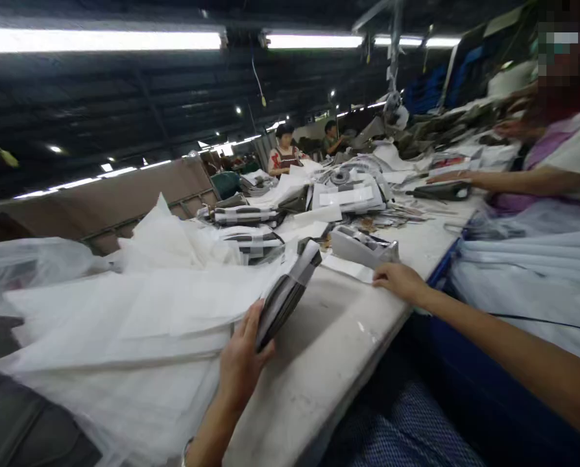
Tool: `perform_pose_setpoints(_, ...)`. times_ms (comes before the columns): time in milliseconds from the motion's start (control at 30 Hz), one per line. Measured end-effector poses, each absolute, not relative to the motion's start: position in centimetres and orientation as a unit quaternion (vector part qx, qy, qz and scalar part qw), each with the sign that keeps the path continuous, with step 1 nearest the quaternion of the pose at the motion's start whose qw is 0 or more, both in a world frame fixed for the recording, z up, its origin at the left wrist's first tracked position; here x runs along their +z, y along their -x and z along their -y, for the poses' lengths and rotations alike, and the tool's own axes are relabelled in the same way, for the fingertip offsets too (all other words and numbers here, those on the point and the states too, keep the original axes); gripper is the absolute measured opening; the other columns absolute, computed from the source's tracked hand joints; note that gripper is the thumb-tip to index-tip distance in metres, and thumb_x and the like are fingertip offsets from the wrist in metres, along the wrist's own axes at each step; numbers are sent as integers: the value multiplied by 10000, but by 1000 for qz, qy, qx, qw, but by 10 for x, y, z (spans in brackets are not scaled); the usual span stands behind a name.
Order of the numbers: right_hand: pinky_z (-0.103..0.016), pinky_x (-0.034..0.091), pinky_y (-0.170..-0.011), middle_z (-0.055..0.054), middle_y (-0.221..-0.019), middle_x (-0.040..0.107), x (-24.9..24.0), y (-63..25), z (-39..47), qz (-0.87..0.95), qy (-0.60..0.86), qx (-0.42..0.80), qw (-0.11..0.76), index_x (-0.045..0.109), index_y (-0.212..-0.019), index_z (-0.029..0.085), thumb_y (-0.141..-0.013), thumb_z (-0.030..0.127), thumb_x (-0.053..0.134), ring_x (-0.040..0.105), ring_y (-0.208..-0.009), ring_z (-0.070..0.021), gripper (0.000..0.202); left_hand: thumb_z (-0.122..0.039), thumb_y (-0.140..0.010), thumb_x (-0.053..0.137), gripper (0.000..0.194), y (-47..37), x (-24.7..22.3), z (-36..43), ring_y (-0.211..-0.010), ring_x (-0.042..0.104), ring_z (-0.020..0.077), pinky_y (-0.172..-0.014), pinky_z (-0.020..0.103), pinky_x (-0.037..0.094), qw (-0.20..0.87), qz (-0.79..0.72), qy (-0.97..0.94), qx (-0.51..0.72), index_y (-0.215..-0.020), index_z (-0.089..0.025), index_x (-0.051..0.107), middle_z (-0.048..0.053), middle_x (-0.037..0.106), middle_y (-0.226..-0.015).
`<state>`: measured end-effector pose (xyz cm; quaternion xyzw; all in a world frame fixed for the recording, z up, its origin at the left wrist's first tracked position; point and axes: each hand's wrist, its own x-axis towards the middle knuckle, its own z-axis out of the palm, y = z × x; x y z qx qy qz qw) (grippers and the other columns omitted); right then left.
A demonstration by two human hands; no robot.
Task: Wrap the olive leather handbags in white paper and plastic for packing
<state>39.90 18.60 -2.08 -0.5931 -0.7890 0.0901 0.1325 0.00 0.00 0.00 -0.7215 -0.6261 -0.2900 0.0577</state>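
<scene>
My left hand (241, 357) is closed on the lower end of a bundle of dark and grey fabric pieces (287, 295), thumb on the near side. The bundle stands tilted on the table with a pale band around it. Just left of it spreads a large pile of thin white sheets (134, 311). My right hand (401, 284) is at the table's front edge, its fingers pinched on the end of a flat white strip (348, 267). Behind that strip sits a grey-white bundle (355, 246) with a shiny end.
Banded bundles (251, 240) and loose papers crowd the long white table (314, 350) further back. A co-worker's arm (523, 180) reaches over a dark piece (440, 190) at the right. Plastic-wrapped pale stacks (528, 272) lie beside the table. Two people (285, 152) work behind.
</scene>
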Motion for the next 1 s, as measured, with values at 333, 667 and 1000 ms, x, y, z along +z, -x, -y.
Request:
perform_pose_setpoints(333, -319, 456, -710, -55, -951, 767, 4, -395, -194, 787, 590, 117, 139, 776, -915, 228, -892, 326, 581, 682, -914, -261, 219, -97, -817, 675, 783, -9, 5, -4, -1328, 535, 276, -1012, 379, 530, 42, 634, 709, -304, -1506, -276, 347, 73, 501, -1499)
perform_pose_setpoints(667, -246, 495, -761, -34, -915, 732, 6, -320, -92, 879, 370, 254, 159, 703, -926, 199, -912, 311, 505, 668, -828, -167, 228, -93, -810, 688, 782, -14, 8, -7, -1331, 531, 270, -1014, 377, 530, 48, 637, 703, -311, -1497, -278, 364, 61, 507, -1495)
perform_pose_setpoints(1000, -235, 453, -616, -32, -751, 698, -3, -313, -90, 870, 307, 374, 96, 691, -847, 164, -825, 250, 531, 618, -674, -159, 183, -90, -811, 686, 804, -15, 7, -8, -1343, 519, 253, -1043, 384, 510, 31, 639, 702, -313, -1507, -295, 340, 44, 492, -1507)
